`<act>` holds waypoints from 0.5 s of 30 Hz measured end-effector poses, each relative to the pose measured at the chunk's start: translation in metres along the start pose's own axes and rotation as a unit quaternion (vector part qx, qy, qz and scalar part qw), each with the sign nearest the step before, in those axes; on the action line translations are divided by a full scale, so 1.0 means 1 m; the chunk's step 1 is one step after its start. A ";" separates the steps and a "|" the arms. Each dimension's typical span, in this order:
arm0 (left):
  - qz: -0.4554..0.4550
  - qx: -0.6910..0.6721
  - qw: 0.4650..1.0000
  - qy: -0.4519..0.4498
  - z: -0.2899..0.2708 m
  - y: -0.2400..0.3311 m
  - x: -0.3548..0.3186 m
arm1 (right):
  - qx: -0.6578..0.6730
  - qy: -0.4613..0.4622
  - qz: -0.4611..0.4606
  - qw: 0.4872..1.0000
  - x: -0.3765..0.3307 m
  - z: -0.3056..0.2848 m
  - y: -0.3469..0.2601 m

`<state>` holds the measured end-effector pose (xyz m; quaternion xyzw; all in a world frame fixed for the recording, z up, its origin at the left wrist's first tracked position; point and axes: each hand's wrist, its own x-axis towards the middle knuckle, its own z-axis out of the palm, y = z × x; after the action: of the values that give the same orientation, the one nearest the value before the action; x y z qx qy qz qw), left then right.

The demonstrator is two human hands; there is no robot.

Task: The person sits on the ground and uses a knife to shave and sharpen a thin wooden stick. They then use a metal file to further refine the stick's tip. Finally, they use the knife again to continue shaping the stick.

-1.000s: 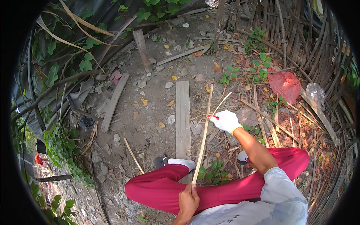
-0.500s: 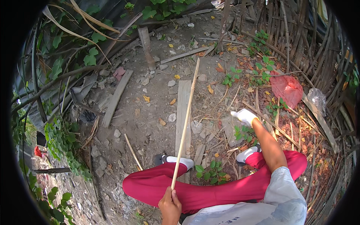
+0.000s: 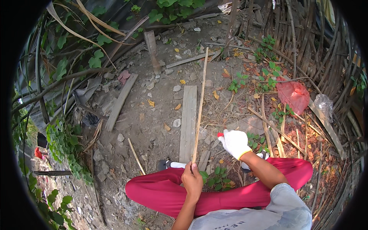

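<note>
My bare left hand [image 3: 192, 180] is closed around the lower end of a long, thin strip of pale wood [image 3: 201, 103], which rises nearly upright in the picture and leans slightly right at its far end. To its right, my right hand [image 3: 235, 144], in a white knit glove with a yellow cuff, is closed in a fist. A small red end [image 3: 220, 135] pokes out at the glove's fingers; the rest of that thing is hidden, so its kind does not show. The gloved hand is apart from the strip.
My legs in maroon trousers [image 3: 161, 188] are bent over stony soil. A grey plank [image 3: 188, 115] lies ahead, another plank [image 3: 122, 101] further left. A red plastic bag [image 3: 293, 95] and several sticks lie right, before a slatted fence [image 3: 326, 50]. A wooden stake [image 3: 152, 51] stands beyond.
My left hand has moved forward and right with the wooden strip. The gloved right hand has come back toward me and left, and a red end now shows at its fingers.
</note>
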<state>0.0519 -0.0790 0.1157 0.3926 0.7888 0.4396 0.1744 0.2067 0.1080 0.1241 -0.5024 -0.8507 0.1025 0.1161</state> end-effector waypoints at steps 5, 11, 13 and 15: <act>-0.080 -0.186 0.978 -0.048 0.020 -0.027 0.012 | 0.192 -0.052 -0.043 0.979 -0.004 -0.041 -0.029; -0.237 -0.332 0.901 -0.149 0.017 0.005 0.018 | 0.168 -0.118 -0.073 0.976 -0.013 -0.025 -0.033; -0.265 -0.349 0.883 -0.165 0.014 0.014 0.020 | 0.155 -0.109 -0.082 0.978 -0.010 -0.024 -0.033; -0.292 -0.376 0.862 -0.174 0.013 0.019 0.021 | 0.144 -0.105 -0.089 0.980 -0.012 -0.023 -0.032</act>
<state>0.0552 -0.0495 0.1261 0.1187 0.5987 0.5561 0.5641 0.1924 0.0840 0.1537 -0.3891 -0.8758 0.2655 0.1058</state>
